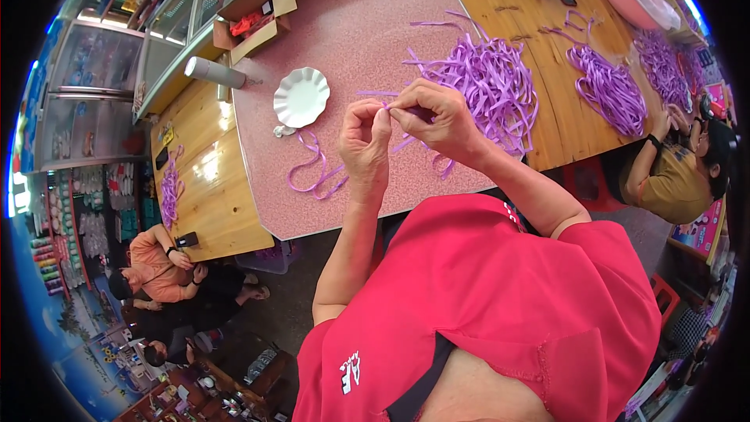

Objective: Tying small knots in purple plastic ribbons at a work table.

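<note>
My left hand (365,141) and my right hand (434,119) meet above the pink speckled tabletop (355,39). Each is closed in a pinch, with the fingertips almost touching. A thin purple ribbon (373,94) runs between them, and its end pokes out to the left past the fingers. What exactly sits between the fingertips is too small to make out. Just beyond my right hand lies a big loose heap of purple ribbons (500,90). One purple strand (311,174) curls on the tabletop left of my left wrist.
A white scalloped plate (301,98) stands left of my hands. Behind it are a white cylinder (215,73) and an open cardboard box (254,23). More purple ribbon bundles (608,90) lie on the wooden table at right. Co-workers sit at right (672,164) and lower left (162,266).
</note>
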{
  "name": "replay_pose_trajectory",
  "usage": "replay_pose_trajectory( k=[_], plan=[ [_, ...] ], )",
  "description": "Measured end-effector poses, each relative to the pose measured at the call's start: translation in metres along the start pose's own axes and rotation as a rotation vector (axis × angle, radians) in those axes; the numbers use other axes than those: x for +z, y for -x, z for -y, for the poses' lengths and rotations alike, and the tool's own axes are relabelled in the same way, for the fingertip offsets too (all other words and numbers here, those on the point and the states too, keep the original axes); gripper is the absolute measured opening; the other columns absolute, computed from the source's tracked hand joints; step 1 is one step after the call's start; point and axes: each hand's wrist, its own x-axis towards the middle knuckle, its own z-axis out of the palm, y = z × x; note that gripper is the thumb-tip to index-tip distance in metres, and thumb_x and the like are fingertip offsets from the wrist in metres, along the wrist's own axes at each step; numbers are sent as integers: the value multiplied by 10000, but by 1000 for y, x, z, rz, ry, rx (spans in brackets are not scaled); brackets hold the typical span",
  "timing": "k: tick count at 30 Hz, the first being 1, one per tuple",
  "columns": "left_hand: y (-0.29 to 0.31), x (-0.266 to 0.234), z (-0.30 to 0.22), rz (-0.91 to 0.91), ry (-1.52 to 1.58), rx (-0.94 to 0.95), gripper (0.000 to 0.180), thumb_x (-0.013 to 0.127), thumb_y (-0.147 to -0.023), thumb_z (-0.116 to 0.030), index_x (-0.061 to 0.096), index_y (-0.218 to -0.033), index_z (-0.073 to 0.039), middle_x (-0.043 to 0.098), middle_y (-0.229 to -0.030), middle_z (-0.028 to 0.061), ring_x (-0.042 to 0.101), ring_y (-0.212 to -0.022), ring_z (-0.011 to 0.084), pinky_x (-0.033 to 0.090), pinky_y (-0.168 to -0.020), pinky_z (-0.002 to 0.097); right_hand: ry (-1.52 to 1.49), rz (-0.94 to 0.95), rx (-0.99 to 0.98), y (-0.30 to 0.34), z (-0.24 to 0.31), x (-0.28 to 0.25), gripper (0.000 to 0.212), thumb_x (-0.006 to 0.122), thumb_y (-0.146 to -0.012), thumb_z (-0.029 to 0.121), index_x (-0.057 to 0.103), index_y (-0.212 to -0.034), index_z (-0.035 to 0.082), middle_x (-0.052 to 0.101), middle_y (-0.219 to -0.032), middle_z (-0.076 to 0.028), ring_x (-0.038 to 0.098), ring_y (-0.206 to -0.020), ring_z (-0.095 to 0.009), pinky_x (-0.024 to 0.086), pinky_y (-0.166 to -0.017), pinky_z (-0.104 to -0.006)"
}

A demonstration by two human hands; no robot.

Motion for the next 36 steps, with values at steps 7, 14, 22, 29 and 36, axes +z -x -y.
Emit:
replay_pose_trajectory(
  k=[7,14,22,29,36],
  plan=[
    [-3,4,0,52,-81,3,74,595,-895,38,577,-933,-23,549,-977,12,517,-867,56,448,-737,188,24,-64,83,-1,-2,0,79,689,-797,40,681,-864,-1,601,-730,-56,553,-613,-94,438,-533,-255],
    [-14,-13,-4,207,-361,42,76,635,-860,14,582,-909,-9,589,-940,64,567,-871,134,468,-758,255,-166,60,405,-1,-5,-6,117,678,-854,104,682,-869,-12,596,-713,-8,532,-587,-61,412,-504,-230],
    [-15,-4,2,0,-500,447,135,697,-815,-12,597,-904,-34,603,-940,113,594,-916,245,474,-806,353,-996,75,896,-1,-4,-6,151,659,-912,193,645,-863,50,500,-650,51,378,-506,-24,313,-428,-185],
    [-10,-6,-11,37,-823,588,141,694,-813,-12,618,-928,-41,606,-933,106,592,-903,264,468,-783,374,-969,42,884,-1,-3,-3,154,664,-912,194,660,-875,44,517,-643,47,404,-509,-27,320,-439,-184],
    [-10,-10,-15,72,-447,26,80,685,-867,-50,643,-932,-29,615,-922,65,590,-871,136,472,-757,267,-348,54,546,3,-11,-2,224,685,-900,214,702,-981,5,568,-683,40,479,-570,-31,372,-472,-207]
  ],
)
